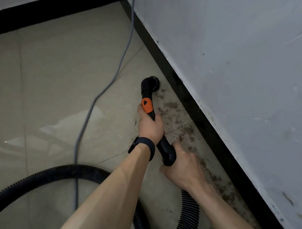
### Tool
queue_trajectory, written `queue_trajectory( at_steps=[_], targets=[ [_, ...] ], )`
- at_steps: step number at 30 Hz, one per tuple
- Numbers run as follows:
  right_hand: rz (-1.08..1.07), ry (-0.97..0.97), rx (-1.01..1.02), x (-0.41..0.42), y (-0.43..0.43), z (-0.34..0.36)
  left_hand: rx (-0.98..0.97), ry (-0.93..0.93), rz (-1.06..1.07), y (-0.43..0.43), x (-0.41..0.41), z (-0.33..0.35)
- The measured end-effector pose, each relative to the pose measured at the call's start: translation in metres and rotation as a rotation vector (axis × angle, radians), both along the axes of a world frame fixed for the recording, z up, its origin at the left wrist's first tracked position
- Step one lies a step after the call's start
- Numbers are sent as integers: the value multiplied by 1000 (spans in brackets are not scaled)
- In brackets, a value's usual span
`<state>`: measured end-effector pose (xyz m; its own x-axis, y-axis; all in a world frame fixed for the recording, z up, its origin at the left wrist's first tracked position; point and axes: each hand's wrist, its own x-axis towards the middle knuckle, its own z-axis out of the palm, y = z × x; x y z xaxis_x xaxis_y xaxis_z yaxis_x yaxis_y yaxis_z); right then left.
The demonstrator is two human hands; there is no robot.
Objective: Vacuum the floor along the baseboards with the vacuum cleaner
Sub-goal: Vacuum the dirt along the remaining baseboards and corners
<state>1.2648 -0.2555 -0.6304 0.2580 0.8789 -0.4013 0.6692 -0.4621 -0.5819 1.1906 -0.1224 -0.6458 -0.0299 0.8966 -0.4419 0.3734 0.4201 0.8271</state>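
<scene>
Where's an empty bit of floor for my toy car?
The biggest bare patch is the tile left of the gray cable, between the far baseboard and the black hose loop. A narrower strip lies between the cable and the vacuum wand. Along the right baseboard it is crowded: left hand and right hand grip the wand, dirt beside them.

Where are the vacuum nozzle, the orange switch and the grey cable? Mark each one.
vacuum nozzle (151, 84), head view, on its black elbow.
orange switch (147, 105), head view, middle of the orange part.
grey cable (123, 55), head view, on the stretch crossing the floor.
</scene>
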Motion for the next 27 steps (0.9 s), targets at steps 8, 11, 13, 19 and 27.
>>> queue_trajectory(
  at_steps=[8, 11, 13, 19, 27],
  targets=[
    [18, 37, -16, -12, -9, 12, -11, 24, -16, -11, -21, 9],
    [48, 54, -51, -22, -19, 17, -16, 23, -19, -25, -36, 14],
    [42, 80, -59, -32, -27, 21, 4, 76, -40, -31, -45, 15],
    [26, 164, -74, -63, -43, 32, 18, 177, -83, -41, -74, 19],
    [123, 149, -74, -85, -73, 45, -120, 158, -52, -69, -116, 25]
  ],
)
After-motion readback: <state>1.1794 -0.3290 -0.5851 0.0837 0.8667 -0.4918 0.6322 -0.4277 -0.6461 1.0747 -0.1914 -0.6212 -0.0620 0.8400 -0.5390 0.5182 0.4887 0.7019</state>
